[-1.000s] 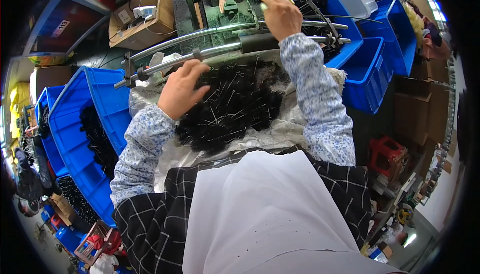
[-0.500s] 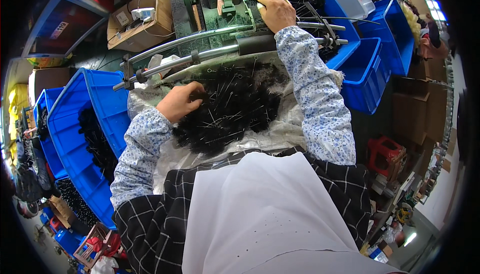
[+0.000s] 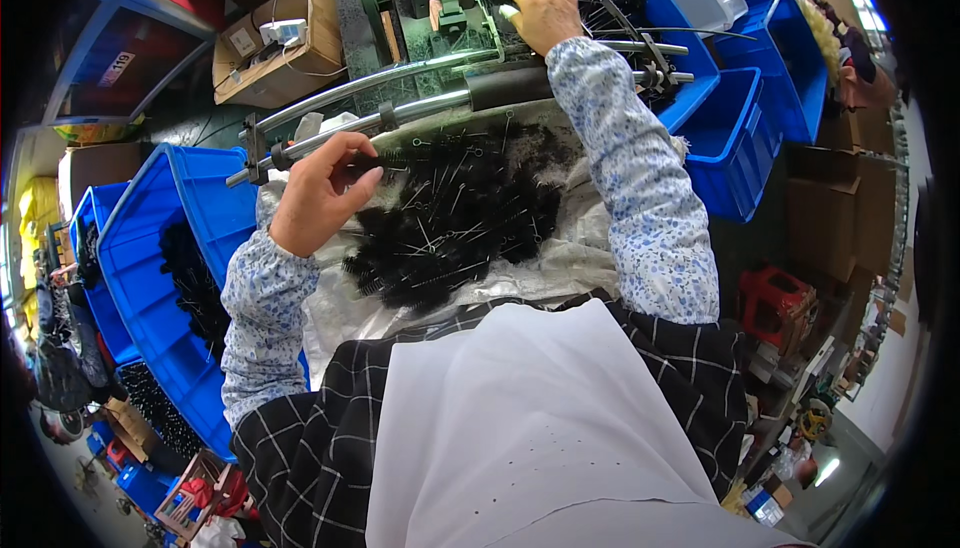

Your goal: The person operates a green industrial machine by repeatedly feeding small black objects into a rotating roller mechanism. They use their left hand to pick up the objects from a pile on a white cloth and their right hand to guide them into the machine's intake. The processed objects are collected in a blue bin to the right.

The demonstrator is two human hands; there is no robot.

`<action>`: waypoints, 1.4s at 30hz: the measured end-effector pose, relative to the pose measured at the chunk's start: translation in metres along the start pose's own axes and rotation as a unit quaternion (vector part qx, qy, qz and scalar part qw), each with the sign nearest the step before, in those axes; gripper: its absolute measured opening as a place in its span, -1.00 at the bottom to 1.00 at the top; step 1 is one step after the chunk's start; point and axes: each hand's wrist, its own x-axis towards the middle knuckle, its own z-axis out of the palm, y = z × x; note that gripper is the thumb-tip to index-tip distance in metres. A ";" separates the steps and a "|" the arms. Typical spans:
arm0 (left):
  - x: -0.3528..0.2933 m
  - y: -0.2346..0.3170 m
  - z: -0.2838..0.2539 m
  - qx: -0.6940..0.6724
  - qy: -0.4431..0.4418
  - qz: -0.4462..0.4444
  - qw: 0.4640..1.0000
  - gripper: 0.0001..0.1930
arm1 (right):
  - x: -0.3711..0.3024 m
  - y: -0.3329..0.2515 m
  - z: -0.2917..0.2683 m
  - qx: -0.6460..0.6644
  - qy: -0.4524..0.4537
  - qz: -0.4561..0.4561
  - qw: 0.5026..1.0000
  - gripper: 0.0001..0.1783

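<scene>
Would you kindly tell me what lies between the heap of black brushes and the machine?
In the head view, two metal bars cross the stretch between the heap of black brushes and the machine.

Bright, even light fills the middle; panes (image 3: pixel 866 10) glare at upper right, a strip light (image 3: pixel 827 471) glows lower right. Steel rods (image 3: pixel 430 105) glint, the black pile (image 3: pixel 455 223) swallows detail, and edges bend toward a dark rim.
</scene>
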 end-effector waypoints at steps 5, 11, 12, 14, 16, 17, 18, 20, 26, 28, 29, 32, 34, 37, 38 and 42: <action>-0.002 -0.004 -0.007 -0.005 0.025 0.000 1.000 -0.79 | -0.015 0.005 0.000 0.033 0.025 0.068 0.997 -0.58; 0.002 0.003 -0.005 -0.007 0.025 0.017 1.000 -0.80 | -0.006 -0.031 -0.002 0.101 0.010 0.064 0.993 -0.62; 0.002 0.005 -0.006 -0.002 0.026 0.018 1.000 -0.80 | -0.004 -0.042 -0.004 0.104 0.011 0.059 0.993 -0.63; 0.004 0.006 -0.006 0.004 0.019 0.018 1.000 -0.80 | -0.001 -0.059 -0.001 0.110 0.023 0.051 0.992 -0.70; 0.006 0.007 -0.006 0.006 0.008 0.013 1.000 -0.79 | 0.001 -0.073 0.004 0.121 0.042 0.043 0.991 -0.79; 0.007 0.007 -0.005 0.013 0.006 0.016 1.000 -0.79 | 0.001 -0.074 0.004 0.119 0.042 0.039 0.991 -0.78; 0.009 0.006 -0.005 0.021 0.004 0.019 1.000 -0.79 | 0.001 -0.074 0.004 0.116 0.042 0.036 0.992 -0.77; 0.010 0.007 -0.004 0.024 0.011 0.030 0.999 -0.79 | 0.001 -0.071 -0.001 0.110 0.020 0.048 0.993 -0.74; 0.007 -0.001 -0.010 -0.028 0.042 0.064 0.997 -0.78 | -0.009 -0.014 0.005 0.048 0.107 0.017 0.993 -0.82; 0.007 -0.010 -0.009 -0.036 0.053 0.085 0.994 -0.77 | -0.006 0.005 0.002 0.042 0.003 0.041 0.998 -0.79; 0.006 -0.014 -0.010 -0.039 0.042 0.074 0.996 -0.77 | -0.005 0.008 -0.003 0.078 0.009 0.049 0.996 -0.80; 0.011 -0.007 -0.006 -0.051 -0.015 0.041 0.998 -0.79 | 0.012 0.025 -0.017 0.035 -0.090 0.121 0.988 -0.67; 0.018 -0.005 0.001 -0.056 -0.030 0.044 0.997 -0.80 | 0.010 0.055 0.014 0.051 -0.056 0.075 0.994 -0.68; 0.020 -0.007 0.007 -0.045 -0.040 0.043 0.997 -0.82 | 0.021 0.036 -0.032 0.015 -0.176 0.126 0.976 -0.66; 0.021 -0.005 0.008 -0.046 -0.045 0.044 0.997 -0.82 | 0.020 0.052 -0.032 -0.002 -0.076 0.099 0.992 -0.70; 0.032 -0.001 0.027 -0.070 -0.033 0.065 0.995 -0.81 | -0.009 0.042 -0.069 0.003 0.049 0.097 0.994 -0.76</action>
